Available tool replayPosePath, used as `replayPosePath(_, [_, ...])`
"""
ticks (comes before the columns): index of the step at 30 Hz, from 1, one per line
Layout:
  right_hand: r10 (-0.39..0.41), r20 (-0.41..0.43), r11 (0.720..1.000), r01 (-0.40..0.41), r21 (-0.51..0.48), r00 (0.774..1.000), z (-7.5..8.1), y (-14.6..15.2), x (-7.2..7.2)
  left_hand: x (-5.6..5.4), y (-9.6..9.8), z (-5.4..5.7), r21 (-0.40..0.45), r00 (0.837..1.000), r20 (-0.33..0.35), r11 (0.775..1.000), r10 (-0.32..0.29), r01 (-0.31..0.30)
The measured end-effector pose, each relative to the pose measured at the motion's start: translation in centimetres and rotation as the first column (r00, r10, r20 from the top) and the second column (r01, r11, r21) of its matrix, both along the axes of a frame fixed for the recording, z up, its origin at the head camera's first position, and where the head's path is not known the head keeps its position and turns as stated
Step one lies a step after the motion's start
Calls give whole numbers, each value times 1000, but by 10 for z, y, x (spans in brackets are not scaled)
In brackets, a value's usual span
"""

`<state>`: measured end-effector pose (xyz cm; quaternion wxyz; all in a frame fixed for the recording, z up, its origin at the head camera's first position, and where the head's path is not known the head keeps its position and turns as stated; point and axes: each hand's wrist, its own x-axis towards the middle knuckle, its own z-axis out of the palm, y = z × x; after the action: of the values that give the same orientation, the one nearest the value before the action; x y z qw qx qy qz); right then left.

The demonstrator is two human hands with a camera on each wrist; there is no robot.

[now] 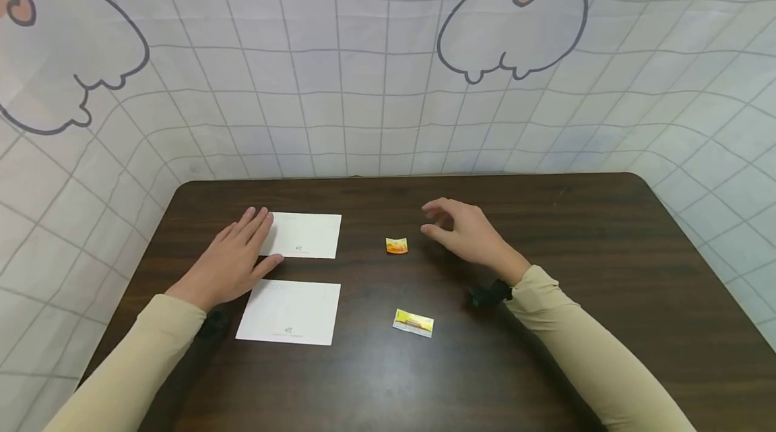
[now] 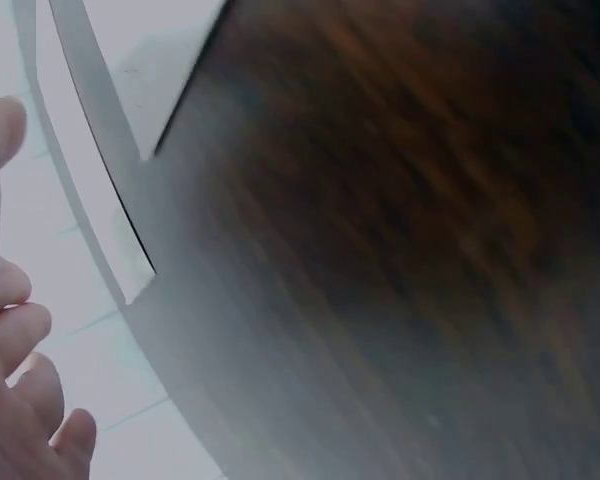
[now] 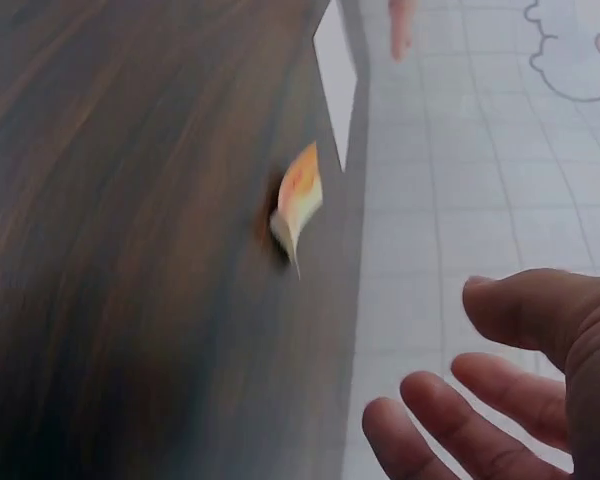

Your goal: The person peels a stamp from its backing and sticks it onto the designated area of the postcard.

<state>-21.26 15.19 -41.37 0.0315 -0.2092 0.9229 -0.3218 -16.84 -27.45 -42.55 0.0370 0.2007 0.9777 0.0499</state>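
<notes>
Two white cards lie one behind the other on the left part of the table, the far card (image 1: 308,235) and the near card (image 1: 292,314). My left hand (image 1: 233,260), fingers straight, reaches over the left end of the far card; whether it touches the card I cannot tell. Right of the cards lies a small curled orange-and-yellow slip (image 1: 397,246), its ends lifted in the right wrist view. Nearer me is a flat yellow-and-white printed strip (image 1: 413,323). My right hand (image 1: 463,230) is to the right of the orange slip, fingers loosely bent, holding nothing.
All of this lies on a dark wood-grain table (image 1: 576,230) with rounded far corners. A white grid-patterned cloth (image 1: 364,81) with cartoon animal outlines hangs behind the table and along both sides.
</notes>
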Motion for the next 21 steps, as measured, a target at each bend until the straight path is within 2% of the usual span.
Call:
replayPosePath(5, [32, 75, 999, -32, -11, 997, -9, -16, -5, -7, 1, -4, 55, 1000, 13, 998, 15, -15])
replayPosePath(10, [66, 94, 997, -69, 22, 993, -17, -28, -5, -11, 0, -6, 23, 1000, 23, 1000, -3, 2])
replayPosePath(15, [78, 125, 996, -82, 29, 989, -22, -34, -6, -12, 0, -7, 18, 998, 61, 1000, -12, 11])
replayPosePath(21, [92, 118, 993, -100, 65, 989, -23, -41, -6, -9, 1, -8, 11, 997, 78, 1000, -12, 11])
